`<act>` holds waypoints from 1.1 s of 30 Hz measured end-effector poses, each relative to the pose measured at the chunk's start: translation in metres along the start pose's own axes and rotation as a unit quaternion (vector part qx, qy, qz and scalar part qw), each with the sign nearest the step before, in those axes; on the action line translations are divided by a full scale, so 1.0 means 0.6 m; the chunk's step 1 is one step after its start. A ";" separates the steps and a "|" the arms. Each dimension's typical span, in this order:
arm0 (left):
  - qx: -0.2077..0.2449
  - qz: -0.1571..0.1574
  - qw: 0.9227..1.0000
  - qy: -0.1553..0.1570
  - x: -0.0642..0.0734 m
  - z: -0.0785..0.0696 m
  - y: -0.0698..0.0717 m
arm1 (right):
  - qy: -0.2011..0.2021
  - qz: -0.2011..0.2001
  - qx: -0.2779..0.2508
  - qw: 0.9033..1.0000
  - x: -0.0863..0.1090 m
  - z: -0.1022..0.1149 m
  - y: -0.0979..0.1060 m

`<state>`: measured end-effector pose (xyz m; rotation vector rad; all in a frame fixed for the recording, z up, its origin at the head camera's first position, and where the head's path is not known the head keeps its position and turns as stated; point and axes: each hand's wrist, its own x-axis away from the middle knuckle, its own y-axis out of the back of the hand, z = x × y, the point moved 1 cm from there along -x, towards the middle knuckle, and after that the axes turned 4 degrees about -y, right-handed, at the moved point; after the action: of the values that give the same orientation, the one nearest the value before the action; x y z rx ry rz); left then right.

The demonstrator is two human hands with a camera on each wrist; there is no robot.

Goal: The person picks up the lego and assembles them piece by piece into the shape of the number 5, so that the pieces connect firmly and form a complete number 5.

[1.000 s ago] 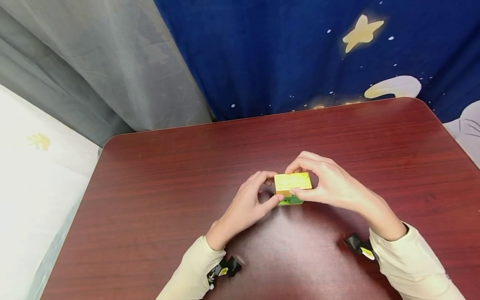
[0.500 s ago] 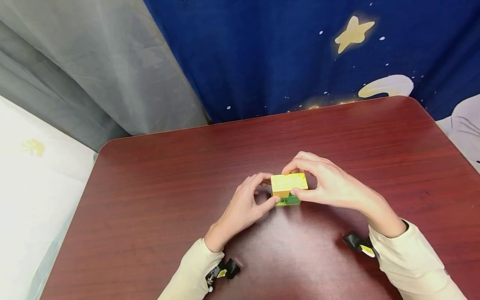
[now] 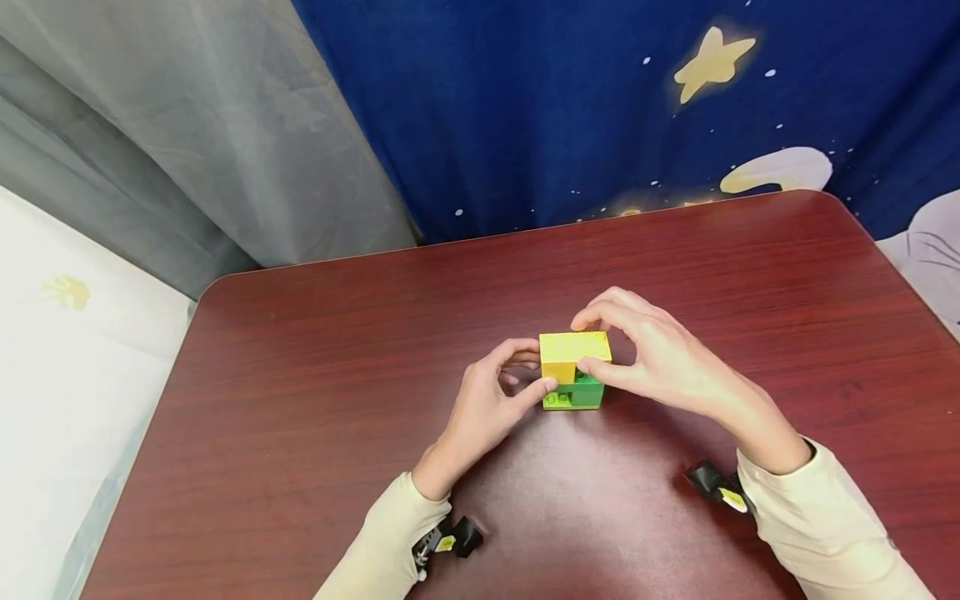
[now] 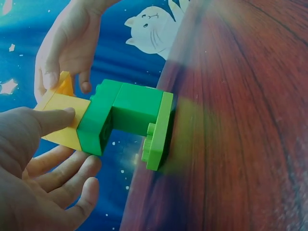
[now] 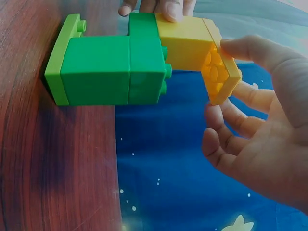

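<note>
A small stack of toy building bricks stands on the table. At its bottom lies a lime-green plate (image 5: 60,72), with a green brick (image 5: 98,70) over one end. A second green brick (image 5: 144,77) spans across, its studs bare on the right. On its left half sits a yellow brick (image 5: 183,38), capped by a yellow plate (image 3: 573,343) that overhangs to the right. My left hand (image 3: 483,404) pinches the yellow brick, thumb in front and fingers behind. My right hand (image 3: 663,354) holds the yellow plate's overhanging end between thumb and fingers.
The reddish-brown table (image 3: 337,375) has a far edge against a dark blue star-patterned curtain (image 3: 525,108). To the left hang a grey curtain (image 3: 225,125) and a white cloth (image 3: 75,400). Black wrist cameras (image 3: 467,537) sit under both sleeves.
The yellow top appears higher in the head view, with more of the yellow and green front faces showing. Both hands have shifted slightly up with it, keeping their grips.
</note>
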<state>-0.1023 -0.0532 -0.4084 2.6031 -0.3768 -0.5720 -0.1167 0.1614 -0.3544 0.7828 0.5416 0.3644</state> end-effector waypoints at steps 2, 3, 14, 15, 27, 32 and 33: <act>0.005 -0.010 1.000 0.007 0.000 0.000 0.000 | 0.007 -0.014 0.001 1.000 0.000 -0.001 0.001; 0.007 -0.013 1.000 0.009 -0.001 0.000 0.000 | 0.010 -0.020 0.001 1.000 0.000 -0.002 0.002; 0.043 -0.035 0.998 0.030 -0.004 -0.005 -0.001 | 0.024 -0.028 0.037 0.999 0.001 -0.010 0.015; 0.044 -0.036 0.998 0.033 -0.005 -0.009 0.000 | 0.031 -0.031 0.043 0.998 0.000 -0.011 0.016; 0.024 -0.015 1.000 0.012 0.004 -0.001 -0.003 | 0.044 -0.056 0.069 0.995 0.001 -0.015 0.010; -0.007 0.010 1.000 0.001 0.005 0.004 -0.006 | 0.040 -0.059 0.066 0.995 0.001 -0.021 0.007; -0.015 0.011 1.000 -0.002 0.005 0.003 -0.006 | 0.040 -0.061 0.064 0.995 0.001 -0.021 0.007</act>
<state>-0.1000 -0.0515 -0.4127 2.5652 -0.3950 -0.5722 -0.1241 0.1716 -0.3589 0.8564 0.6892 0.2515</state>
